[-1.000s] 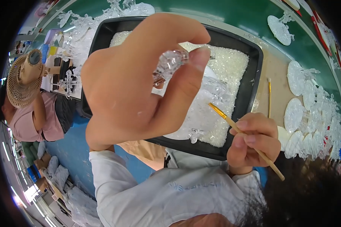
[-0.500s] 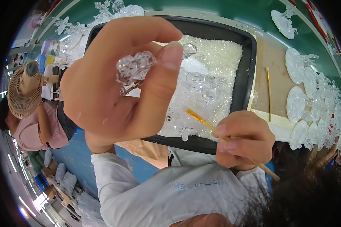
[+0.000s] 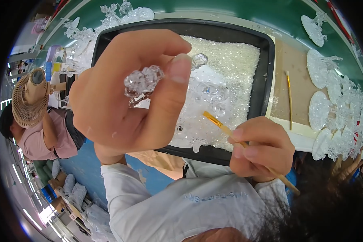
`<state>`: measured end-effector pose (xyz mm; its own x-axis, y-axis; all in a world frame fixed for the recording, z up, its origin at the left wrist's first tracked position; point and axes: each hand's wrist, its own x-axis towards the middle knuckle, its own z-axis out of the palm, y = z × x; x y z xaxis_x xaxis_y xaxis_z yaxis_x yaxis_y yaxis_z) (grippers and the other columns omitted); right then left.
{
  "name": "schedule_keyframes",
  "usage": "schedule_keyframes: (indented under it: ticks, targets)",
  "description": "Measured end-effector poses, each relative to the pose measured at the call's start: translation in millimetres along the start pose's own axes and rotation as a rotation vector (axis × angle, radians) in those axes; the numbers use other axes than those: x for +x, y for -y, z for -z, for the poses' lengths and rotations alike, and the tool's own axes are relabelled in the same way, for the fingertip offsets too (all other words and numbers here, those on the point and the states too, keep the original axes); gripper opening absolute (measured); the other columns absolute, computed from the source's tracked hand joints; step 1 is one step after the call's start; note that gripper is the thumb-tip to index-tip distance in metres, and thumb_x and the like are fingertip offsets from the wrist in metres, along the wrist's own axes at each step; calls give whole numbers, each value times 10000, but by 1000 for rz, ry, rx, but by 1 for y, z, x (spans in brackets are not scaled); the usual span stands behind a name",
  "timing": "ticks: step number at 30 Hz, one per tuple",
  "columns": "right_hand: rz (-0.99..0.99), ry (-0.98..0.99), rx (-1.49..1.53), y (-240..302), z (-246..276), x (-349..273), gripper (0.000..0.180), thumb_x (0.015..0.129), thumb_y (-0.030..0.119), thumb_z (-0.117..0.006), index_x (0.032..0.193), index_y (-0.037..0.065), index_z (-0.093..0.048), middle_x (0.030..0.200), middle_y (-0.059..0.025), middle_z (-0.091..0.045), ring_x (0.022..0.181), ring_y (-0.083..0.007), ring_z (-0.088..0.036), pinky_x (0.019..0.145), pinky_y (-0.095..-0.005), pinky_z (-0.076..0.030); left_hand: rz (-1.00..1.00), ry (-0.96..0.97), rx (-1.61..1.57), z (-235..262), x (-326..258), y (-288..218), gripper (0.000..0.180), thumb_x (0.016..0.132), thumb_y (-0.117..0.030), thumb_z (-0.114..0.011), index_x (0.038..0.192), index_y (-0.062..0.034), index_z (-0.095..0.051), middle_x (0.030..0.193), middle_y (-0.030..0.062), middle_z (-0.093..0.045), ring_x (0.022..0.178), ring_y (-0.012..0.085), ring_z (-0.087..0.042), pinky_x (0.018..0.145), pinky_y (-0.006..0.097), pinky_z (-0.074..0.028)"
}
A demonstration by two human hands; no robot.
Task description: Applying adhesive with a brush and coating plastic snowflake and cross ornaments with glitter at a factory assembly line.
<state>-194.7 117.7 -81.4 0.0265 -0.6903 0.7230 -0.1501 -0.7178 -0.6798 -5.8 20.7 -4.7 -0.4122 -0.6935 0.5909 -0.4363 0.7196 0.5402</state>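
Observation:
My left hand point(image 3: 103, 94) is raised close to the view, fingers curled and thumb pressed near the index fingertip. It grips a clear plastic ornament point(image 3: 143, 80); a knobbly part shows inside the curl, and a rounded clear bit sticks out past the thumb. How far the piece runs behind the hand is hidden. In my right hand point(image 3: 264, 147) a thin paintbrush point(image 3: 218, 124) is pinched, its bristles pointing up and left over a black tray point(image 3: 266, 72). Sparkling clear granules point(image 3: 236, 52) fill the tray, with a whitish area and clear shapes in the middle.
A second paintbrush point(image 3: 289, 101) lies on a brown board right of the tray. Many clear ornaments on round bases point(image 3: 318, 109) stand at the right, and more point(image 3: 137, 15) at the far left. A beige fan point(image 3: 30, 97) and a person in pink point(image 3: 48, 135) are off left.
My left hand has come slightly lower in the view with the ornament still in its grip. My right hand and paintbrush have barely moved.

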Motion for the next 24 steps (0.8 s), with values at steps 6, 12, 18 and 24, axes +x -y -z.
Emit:
schedule_keyframes:
  ticks: [6,12,18,24]
  targets:
    - [17,48,-120,-1,-7,2,254,700,-22,-763,942,-24,-685,984,-224,-669,726,-299,-683,594,-343,-564,-53,18,-25,0,-5,4,161,919,-55,-622,962,99,-629,887,137,-674,692,118,-616,616,296,-600]
    - [-2,26,-157,4,-9,0,261,684,-12,-748,937,-36,-689,978,-237,-667,742,-308,-681,594,-336,-565,-59,30,-13,-1,-3,1,155,919,-47,-625,967,100,-629,895,133,-674,678,109,-613,616,289,-602]
    - [-9,58,-174,2,-9,5,261,683,-33,-734,938,-42,-682,967,-228,-670,732,-303,-684,585,-338,-568,-22,5,-35,-1,-4,-1,139,908,-38,-637,956,92,-641,871,120,-679,679,100,-611,627,264,-578]
    - [86,24,-231,-2,-14,6,323,665,-77,-748,967,-38,-638,923,-248,-669,653,-272,-653,523,-306,-524,-71,17,21,-2,-2,-1,110,879,-31,-663,931,65,-671,832,85,-688,671,89,-600,631,199,-474]
